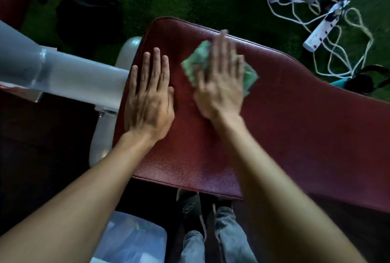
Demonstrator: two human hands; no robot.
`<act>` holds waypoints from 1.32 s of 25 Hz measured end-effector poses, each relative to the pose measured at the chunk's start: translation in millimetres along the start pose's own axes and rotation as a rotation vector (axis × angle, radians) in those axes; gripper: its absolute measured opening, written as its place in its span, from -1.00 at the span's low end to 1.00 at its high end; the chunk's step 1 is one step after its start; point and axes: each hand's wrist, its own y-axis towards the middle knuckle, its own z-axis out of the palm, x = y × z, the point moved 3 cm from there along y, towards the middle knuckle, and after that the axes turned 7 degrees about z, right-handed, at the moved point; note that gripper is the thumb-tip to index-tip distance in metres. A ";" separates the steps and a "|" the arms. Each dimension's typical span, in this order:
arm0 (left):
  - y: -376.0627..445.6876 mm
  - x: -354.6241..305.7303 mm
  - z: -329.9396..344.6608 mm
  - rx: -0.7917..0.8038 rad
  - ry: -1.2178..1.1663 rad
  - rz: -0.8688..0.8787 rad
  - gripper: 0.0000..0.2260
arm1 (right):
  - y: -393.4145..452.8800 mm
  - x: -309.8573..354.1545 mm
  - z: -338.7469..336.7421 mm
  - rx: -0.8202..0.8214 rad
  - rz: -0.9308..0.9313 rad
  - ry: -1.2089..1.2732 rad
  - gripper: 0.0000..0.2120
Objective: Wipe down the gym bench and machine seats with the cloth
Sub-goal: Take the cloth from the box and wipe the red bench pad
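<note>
Both bare forearms reach forward. The left hand (pixel 148 96) lies flat, palm down, fingers spread. The right hand (pixel 220 79) also lies flat, motion-blurred.

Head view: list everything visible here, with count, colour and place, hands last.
bench pad: one, dark red, centre and right
cloth: one, green, on the pad under the right hand
machine frame: one, pale grey, left
power strip: one, white with cables, upper right on the green floor
plastic box: one, clear, bottom
dark bag: one, upper left
left hand: flat on the pad
right hand: flat on the cloth, blurred
</note>
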 end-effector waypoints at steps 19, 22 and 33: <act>-0.5 -0.6 -1.6 0.013 0.006 0.003 -0.43 | -55.2 -91.4 -25.9 0.114 -0.056 -0.195 -0.33; 0.1 -1.5 -0.4 0.009 0.020 0.011 -0.43 | 26.3 -7.6 -9.3 0.016 0.053 -0.050 -0.35; -4.9 3.8 -6.5 -0.127 -0.192 -0.126 -0.32 | 44.3 33.2 4.6 -0.047 -0.087 -0.033 -0.38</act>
